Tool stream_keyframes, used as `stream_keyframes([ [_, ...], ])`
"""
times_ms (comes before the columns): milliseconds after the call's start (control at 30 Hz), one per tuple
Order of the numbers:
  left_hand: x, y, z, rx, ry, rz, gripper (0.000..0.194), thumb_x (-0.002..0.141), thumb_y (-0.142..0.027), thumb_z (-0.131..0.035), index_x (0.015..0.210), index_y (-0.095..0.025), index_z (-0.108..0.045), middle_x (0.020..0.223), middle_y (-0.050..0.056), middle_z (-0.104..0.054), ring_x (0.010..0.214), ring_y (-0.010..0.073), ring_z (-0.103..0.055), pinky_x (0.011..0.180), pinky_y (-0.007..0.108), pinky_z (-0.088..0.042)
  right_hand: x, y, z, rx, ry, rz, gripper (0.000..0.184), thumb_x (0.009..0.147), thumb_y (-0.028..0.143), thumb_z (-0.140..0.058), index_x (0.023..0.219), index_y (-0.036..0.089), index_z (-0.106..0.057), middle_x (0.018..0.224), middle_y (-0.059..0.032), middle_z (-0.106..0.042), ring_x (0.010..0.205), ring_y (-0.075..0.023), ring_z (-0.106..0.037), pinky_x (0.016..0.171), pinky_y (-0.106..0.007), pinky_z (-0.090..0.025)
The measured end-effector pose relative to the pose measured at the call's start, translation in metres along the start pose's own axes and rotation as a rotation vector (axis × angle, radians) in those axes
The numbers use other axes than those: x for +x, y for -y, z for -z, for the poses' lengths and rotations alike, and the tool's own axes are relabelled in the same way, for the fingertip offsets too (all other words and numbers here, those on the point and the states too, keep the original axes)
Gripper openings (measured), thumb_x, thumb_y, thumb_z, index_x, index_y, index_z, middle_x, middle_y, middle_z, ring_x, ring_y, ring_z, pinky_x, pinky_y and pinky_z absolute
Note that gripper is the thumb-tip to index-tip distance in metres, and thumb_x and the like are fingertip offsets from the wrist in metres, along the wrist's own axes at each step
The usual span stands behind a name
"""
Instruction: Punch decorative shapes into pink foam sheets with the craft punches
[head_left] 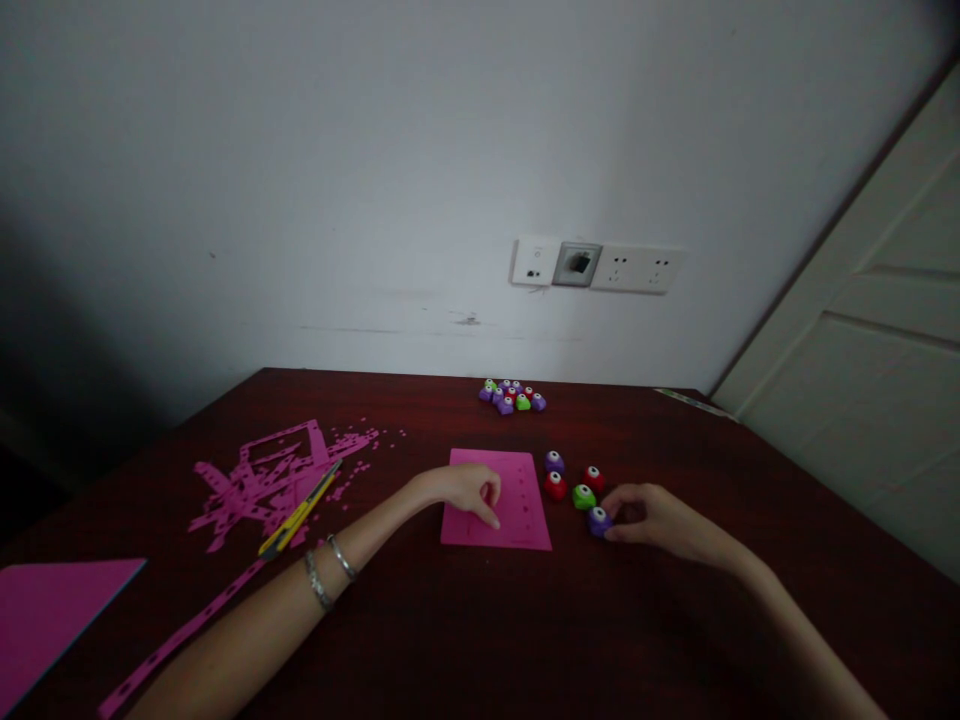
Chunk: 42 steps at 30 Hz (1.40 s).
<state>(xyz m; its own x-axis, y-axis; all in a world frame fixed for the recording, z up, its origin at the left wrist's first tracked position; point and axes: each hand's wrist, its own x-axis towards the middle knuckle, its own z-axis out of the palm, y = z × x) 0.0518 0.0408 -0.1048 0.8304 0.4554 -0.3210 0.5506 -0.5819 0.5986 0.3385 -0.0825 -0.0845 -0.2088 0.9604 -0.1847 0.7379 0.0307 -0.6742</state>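
Observation:
A pink sheet (pixel 517 500) with small punched holes lies on the dark red table (pixel 420 620). My left hand (pixel 469 493) rests on the sheet's left part, fingers curled, fingertips pressing it down. My right hand (pixel 649 515) pinches a small purple punch (pixel 598 520) just right of the sheet. Close by stand a green punch (pixel 583 496), two red punches (pixel 555 486) (pixel 593 478) and another purple punch (pixel 553 461).
A cluster of several small punches (pixel 512 396) sits near the table's far edge. Pink scraps and strips (pixel 262 480) lie at left with a yellow utility knife (pixel 298 515). Another pink sheet (pixel 52 610) is at the near left. Wall sockets (pixel 596 265) are behind; a door (pixel 870 340) is at right.

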Motion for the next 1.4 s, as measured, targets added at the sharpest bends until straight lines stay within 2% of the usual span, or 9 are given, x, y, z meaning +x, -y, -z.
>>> stream_keyframes([
  [167,-0.001,-0.001,0.000,0.005,0.008,-0.006,0.037,0.059,-0.045,-0.071,0.078,-0.018,-0.055,0.074,-0.002,-0.053,0.064,0.0104,-0.046,0.055,0.021,-0.033,0.001,0.002,-0.003,0.009,0.006,-0.012,0.030,0.066,0.039,-0.065,0.087,0.018,-0.065,0.082,-0.0023,-0.064,0.074,-0.0167,-0.057,0.066,-0.026,-0.043],
  [333,-0.002,-0.004,0.000,0.008,-0.002,0.003,0.034,0.060,-0.042,-0.072,0.076,-0.017,-0.055,0.072,-0.003,-0.052,0.063,0.0102,-0.045,0.055,0.021,-0.032,-0.006,-0.002,0.011,0.047,-0.021,-0.040,0.033,0.068,0.048,-0.063,0.082,0.018,-0.064,0.076,-0.0019,-0.062,0.070,-0.0157,-0.056,0.062,-0.024,-0.042],
  [533,-0.002,-0.005,0.000,0.009,-0.002,-0.011,0.033,0.061,-0.041,-0.072,0.075,-0.017,-0.054,0.072,-0.003,-0.052,0.062,0.0097,-0.045,0.054,0.021,-0.032,0.001,-0.039,0.018,-0.130,-0.482,-0.209,0.046,0.080,0.058,-0.038,0.059,0.019,-0.052,0.055,-0.0015,-0.053,0.054,-0.0145,-0.049,0.052,-0.025,-0.036],
  [767,-0.008,-0.011,0.001,0.017,-0.034,-0.021,0.032,0.059,-0.040,-0.073,0.073,-0.017,-0.056,0.069,-0.003,-0.053,0.061,0.0100,-0.045,0.054,0.021,-0.032,0.010,-0.052,-0.001,-0.436,-0.501,-0.356,0.041,0.083,0.052,-0.034,0.068,0.023,-0.057,0.065,-0.0039,-0.061,0.065,-0.0205,-0.058,0.054,-0.026,-0.035],
  [867,-0.010,-0.015,0.004,-0.020,-0.132,-0.023,0.032,0.059,-0.042,-0.072,0.068,-0.016,-0.057,0.066,-0.002,-0.053,0.060,0.0097,-0.046,0.055,0.021,-0.033,0.012,-0.048,-0.006,-0.499,-0.498,-0.379,0.039,0.084,0.049,-0.032,0.069,0.023,-0.056,0.069,-0.0049,-0.063,0.068,-0.0214,-0.059,0.052,-0.026,-0.034],
  [1033,-0.001,-0.007,0.025,-0.127,-0.514,-0.024,0.029,0.067,-0.041,-0.065,0.075,-0.014,-0.060,0.066,-0.001,-0.056,0.060,0.0099,-0.049,0.055,0.021,-0.036,0.015,-0.047,-0.009,-0.536,-0.487,-0.395,0.036,0.085,0.047,-0.032,0.070,0.023,-0.055,0.073,-0.0056,-0.064,0.071,-0.0222,-0.061,0.052,-0.026,-0.033],
  [1167,0.022,0.014,0.056,-0.058,-0.804,0.163,0.020,0.070,-0.030,-0.061,0.079,-0.013,-0.064,0.074,0.003,-0.061,0.067,0.0122,-0.054,0.061,0.022,-0.039,0.015,-0.047,-0.008,-0.539,-0.475,-0.399,0.037,0.085,0.047,-0.031,0.069,0.023,-0.053,0.073,-0.0056,-0.064,0.071,-0.0231,-0.061,0.052,-0.026,-0.033],
  [1267,0.042,0.034,0.079,-0.027,-0.825,0.217,0.022,0.071,-0.026,-0.060,0.087,-0.011,-0.065,0.080,0.005,-0.064,0.073,0.0145,-0.056,0.066,0.024,-0.039,0.016,-0.048,-0.008,-0.527,-0.475,-0.394,0.037,0.085,0.048,-0.029,0.070,0.023,-0.053,0.074,-0.0058,-0.064,0.073,-0.0236,-0.061,0.053,-0.027,-0.034],
  [1400,0.070,0.058,0.098,-0.004,-0.748,0.241,0.024,0.070,-0.028,-0.062,0.088,-0.012,-0.066,0.079,0.004,-0.066,0.075,0.0158,-0.057,0.067,0.023,-0.040,0.017,-0.051,-0.007,-0.509,-0.478,-0.412,0.036,0.085,0.047,-0.030,0.071,0.023,-0.053,0.075,-0.0061,-0.065,0.073,-0.0232,-0.062,0.053,-0.026,-0.034],
])
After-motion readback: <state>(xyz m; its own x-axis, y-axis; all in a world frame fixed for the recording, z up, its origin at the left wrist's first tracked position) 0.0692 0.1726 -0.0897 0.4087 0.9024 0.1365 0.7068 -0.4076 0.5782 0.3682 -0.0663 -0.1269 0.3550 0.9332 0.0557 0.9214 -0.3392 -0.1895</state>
